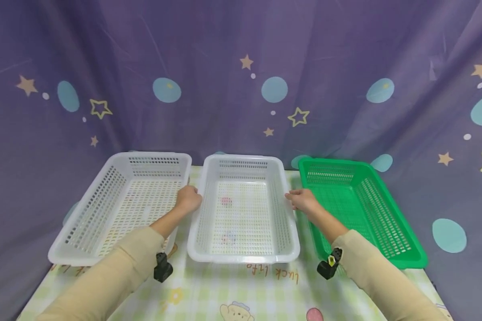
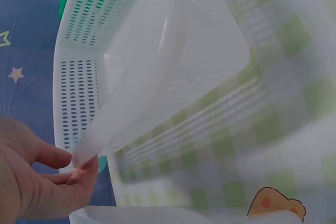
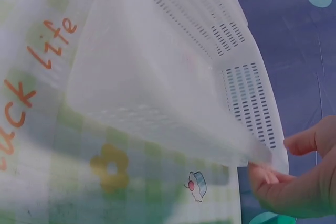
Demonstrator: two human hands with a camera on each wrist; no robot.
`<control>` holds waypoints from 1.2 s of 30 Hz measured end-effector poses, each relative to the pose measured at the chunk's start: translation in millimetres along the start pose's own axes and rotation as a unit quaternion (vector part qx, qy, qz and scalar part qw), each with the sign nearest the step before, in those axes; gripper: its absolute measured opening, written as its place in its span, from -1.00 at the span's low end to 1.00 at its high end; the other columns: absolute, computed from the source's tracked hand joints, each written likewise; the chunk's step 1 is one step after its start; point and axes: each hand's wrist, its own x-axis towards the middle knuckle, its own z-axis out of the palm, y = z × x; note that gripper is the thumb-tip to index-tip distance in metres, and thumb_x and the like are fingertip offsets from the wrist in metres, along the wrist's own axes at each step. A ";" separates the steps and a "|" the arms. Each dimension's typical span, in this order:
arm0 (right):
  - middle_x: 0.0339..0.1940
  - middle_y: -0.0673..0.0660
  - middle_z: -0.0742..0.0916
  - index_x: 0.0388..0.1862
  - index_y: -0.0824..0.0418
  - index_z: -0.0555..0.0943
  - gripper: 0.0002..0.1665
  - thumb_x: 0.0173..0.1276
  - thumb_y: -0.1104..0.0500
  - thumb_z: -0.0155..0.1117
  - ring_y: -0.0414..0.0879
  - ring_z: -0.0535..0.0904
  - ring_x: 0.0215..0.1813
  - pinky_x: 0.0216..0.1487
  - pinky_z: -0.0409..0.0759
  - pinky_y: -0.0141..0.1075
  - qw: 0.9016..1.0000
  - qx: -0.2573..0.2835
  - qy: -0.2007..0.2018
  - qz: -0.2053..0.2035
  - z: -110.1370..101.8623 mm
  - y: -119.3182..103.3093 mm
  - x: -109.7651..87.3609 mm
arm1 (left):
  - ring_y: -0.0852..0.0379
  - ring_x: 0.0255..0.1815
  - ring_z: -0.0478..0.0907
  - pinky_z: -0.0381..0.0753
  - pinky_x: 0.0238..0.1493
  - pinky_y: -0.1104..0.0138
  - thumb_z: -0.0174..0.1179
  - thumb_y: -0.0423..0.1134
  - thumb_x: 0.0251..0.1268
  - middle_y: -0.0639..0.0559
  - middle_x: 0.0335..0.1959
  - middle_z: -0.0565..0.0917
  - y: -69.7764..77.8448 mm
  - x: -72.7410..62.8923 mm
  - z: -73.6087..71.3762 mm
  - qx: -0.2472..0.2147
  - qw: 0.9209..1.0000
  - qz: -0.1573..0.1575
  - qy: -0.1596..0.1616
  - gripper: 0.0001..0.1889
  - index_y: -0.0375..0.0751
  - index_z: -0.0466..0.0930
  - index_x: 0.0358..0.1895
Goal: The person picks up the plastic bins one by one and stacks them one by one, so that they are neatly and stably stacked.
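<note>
Between my two hands is a white plastic basket [image 1: 243,258], rectangular with slotted walls and a perforated floor. My left hand [image 1: 188,199] pinches its left rim, and in the left wrist view the thumb and fingers [image 2: 86,182] meet on that rim. On the opposite side my right hand [image 1: 303,200] grips the right rim; the right wrist view shows the thumb above and fingers [image 3: 268,179] under the edge. The printed tablecloth shows through the floor of this basket. Nothing lies inside it.
A larger white basket [image 1: 74,258] stands to the left, close by my left forearm. To the right is a green basket [image 1: 405,232], partly behind my right arm. A checked tablecloth [image 1: 209,290] covers the table, and a purple patterned curtain [image 1: 225,89] hangs behind.
</note>
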 end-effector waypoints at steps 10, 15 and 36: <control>0.01 0.35 0.63 0.26 0.55 0.38 -0.49 0.38 0.32 0.05 -0.18 0.55 -0.29 -0.17 0.62 -0.40 0.999 0.034 0.012 -0.018 -8.1 -6.9 0.6 | -0.29 0.10 0.57 0.69 0.04 0.14 -0.03 -0.40 0.13 -0.40 0.08 0.61 6.5 -7.4 -17.0 -0.034 0.998 -0.038 -0.025 -0.58 -0.52 0.55 0.06; -0.40 -0.03 0.63 0.32 0.55 0.31 -0.43 0.38 0.34 0.08 -0.37 0.49 -0.47 -0.43 0.51 -0.59 0.995 0.087 -0.041 -0.016 -18.8 -9.5 -0.3 | -0.21 0.14 0.59 0.62 0.19 0.13 0.06 -0.32 0.27 -0.39 0.22 0.52 4.7 -8.3 -27.9 -0.111 0.989 -0.077 -0.063 -0.54 -0.48 0.45 0.21; -0.41 -0.08 0.72 0.44 0.56 0.06 -0.33 0.43 0.42 -0.02 -0.34 0.65 -0.37 -0.22 0.64 -0.52 0.955 0.240 -0.176 -0.016 -39.8 -15.4 -5.9 | 0.38 -0.33 0.51 0.64 -0.18 0.57 0.10 -0.46 0.31 0.10 -0.29 0.59 -10.4 -9.3 -61.1 -0.309 0.926 -0.091 -0.198 -0.41 -0.65 0.16 0.34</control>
